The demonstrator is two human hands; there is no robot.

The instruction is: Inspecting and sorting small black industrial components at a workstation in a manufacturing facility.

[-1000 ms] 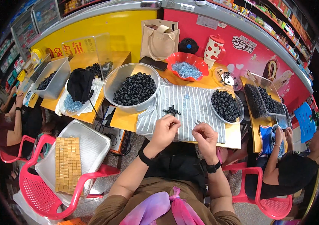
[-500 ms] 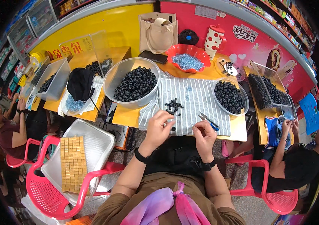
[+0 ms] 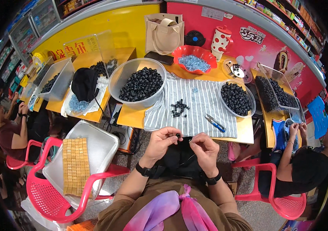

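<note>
Just off the front edge of the table, my left hand (image 3: 161, 145) pinches a small black bead (image 3: 178, 135) between thumb and fingertips. Close beside it on the right, my right hand (image 3: 205, 149) is closed in a pinch; whatever lies between its fingertips is too small to make out. Ahead of both hands, a little heap of black beads (image 3: 179, 108) lies on a grey-and-white striped cloth (image 3: 206, 104). Blue-handled nippers (image 3: 215, 123) rest on the same cloth, with jaws pointing away to the left.
Tubs of black beads stand left (image 3: 140, 85) and right (image 3: 236, 99) of the cloth. Behind are a red scalloped bowl (image 3: 179, 54) of clear-blue pieces, a beige bag (image 3: 164, 36) and a spotted tumbler (image 3: 219, 42). A pink chair (image 3: 48, 198) is at left; people sit at both sides.
Both hands have drawn back toward me, off the cloth. My left hand has left the bead heap and a black bead shows in its fingers. My right hand has shifted slightly left.
</note>
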